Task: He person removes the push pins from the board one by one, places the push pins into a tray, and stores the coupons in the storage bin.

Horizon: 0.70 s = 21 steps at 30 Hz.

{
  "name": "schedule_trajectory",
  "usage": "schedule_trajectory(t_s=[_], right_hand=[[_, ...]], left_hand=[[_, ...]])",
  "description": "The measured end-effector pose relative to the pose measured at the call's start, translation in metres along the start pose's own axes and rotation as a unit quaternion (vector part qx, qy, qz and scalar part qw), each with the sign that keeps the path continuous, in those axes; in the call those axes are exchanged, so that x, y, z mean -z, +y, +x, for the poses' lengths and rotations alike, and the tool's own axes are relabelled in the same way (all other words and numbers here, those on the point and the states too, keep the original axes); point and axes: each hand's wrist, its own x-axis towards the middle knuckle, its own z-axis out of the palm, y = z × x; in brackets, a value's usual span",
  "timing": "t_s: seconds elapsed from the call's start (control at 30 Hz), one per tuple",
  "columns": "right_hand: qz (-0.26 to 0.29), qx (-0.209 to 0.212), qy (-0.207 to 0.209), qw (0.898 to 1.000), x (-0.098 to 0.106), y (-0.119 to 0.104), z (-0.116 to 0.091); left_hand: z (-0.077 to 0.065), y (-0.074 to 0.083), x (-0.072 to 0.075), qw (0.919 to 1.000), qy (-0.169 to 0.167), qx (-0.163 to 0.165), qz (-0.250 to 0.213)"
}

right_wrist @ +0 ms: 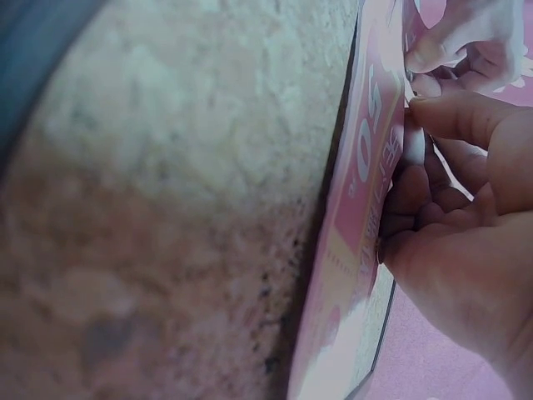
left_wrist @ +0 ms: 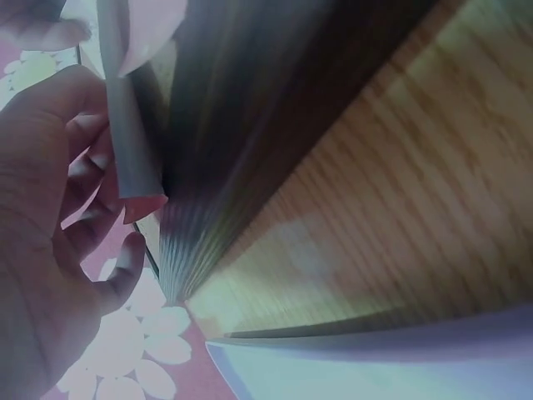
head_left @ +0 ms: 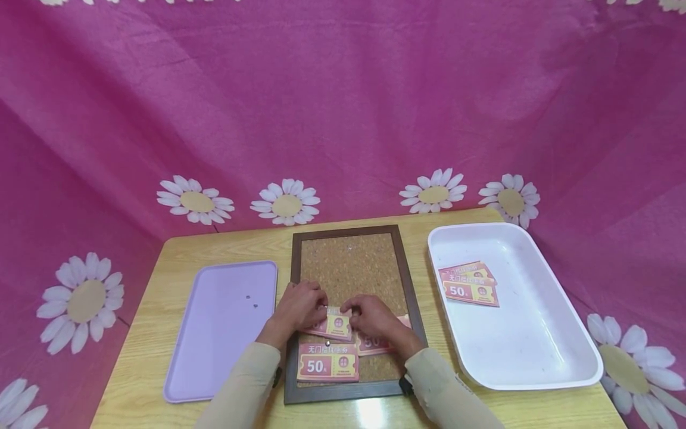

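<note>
A pink-and-yellow paper coupon lies tilted over the cork board, between my two hands. My left hand holds it near its upper left edge; the left wrist view shows the fingers curled beside the paper's edge. My right hand pinches at its upper right corner, thumb and forefinger close together. Below it on the board is another coupon, marked 50, with a small pin at its top edge. A further coupon is partly hidden under my right hand and wrist.
Dark wooden framing edges the board. To the left lies a purple tray with two small dark bits on it. At right, a white tub contains several fanned coupons. Small shiny pins show near the board's top.
</note>
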Motion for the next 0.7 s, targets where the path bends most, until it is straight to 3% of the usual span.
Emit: schedule_trajectory(t_s=[0.57,0.7], right_hand=[[0.001,0.019,0.005,1.0,0.0001,0.0016,-0.0001],[0.002,0.02,0.006,1.0,0.0002,0.0016,-0.0007]], left_hand=[[0.0064,-0.001,-0.0019,0.9991,0.039,-0.019,-0.005],[0.0086,0.001,-0.0006,0.9994,0.031,-0.013,-0.006]])
